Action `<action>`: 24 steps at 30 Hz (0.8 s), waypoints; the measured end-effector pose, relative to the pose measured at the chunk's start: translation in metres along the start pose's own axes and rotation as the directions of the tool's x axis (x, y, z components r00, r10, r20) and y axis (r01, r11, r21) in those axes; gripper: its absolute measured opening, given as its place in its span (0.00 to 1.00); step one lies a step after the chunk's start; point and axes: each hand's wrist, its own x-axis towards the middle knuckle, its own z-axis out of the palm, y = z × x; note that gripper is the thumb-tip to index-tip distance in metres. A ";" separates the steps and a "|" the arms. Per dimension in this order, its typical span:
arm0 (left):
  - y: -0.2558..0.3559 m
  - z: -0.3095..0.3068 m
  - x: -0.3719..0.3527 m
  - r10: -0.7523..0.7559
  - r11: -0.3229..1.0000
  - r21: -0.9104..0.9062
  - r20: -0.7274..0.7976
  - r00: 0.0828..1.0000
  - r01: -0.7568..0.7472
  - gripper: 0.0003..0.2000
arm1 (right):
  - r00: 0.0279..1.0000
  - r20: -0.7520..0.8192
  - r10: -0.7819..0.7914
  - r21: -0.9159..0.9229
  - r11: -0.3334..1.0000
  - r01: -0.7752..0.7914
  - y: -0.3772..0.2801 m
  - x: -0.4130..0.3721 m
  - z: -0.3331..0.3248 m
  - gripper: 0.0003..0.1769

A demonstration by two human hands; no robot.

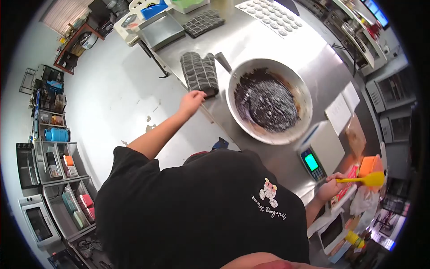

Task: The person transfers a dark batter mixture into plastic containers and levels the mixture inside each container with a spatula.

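Steel table (251,42) holds a big pan (268,101) of dark mix, with a checked mitt (199,71) just beside it. The left hand (191,102) touches the mitt's near end, but its grip cannot be told. The right hand (330,187) is closed around a yellow spatula (367,180). Lifting the mitt seems the step now, and it needs a firm pinch.

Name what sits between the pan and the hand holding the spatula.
Head view: a digital scale lies between the pan and the right hand gripping the spatula.
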 end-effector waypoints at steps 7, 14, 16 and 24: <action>0.004 -0.080 0.133 -0.135 0.958 -0.276 -0.200 0.971 0.076 0.15 | 0.957 0.169 0.237 -0.660 0.748 -0.069 0.110 -0.064 0.044 0.11; 0.028 0.009 0.081 -0.239 0.860 -0.264 0.547 0.802 0.436 0.21 | 0.872 0.109 0.478 -0.537 0.766 -0.353 0.084 -0.087 0.088 0.18; 0.038 0.032 0.058 -0.220 0.860 -0.241 0.620 0.753 0.450 0.22 | 0.874 0.106 0.474 -0.570 0.749 -0.337 0.080 -0.086 0.103 0.17; 0.030 0.067 0.051 -0.296 0.763 -0.257 0.678 0.673 0.593 0.11 | 0.923 0.160 0.350 -0.701 0.699 -0.143 0.066 -0.086 0.141 0.07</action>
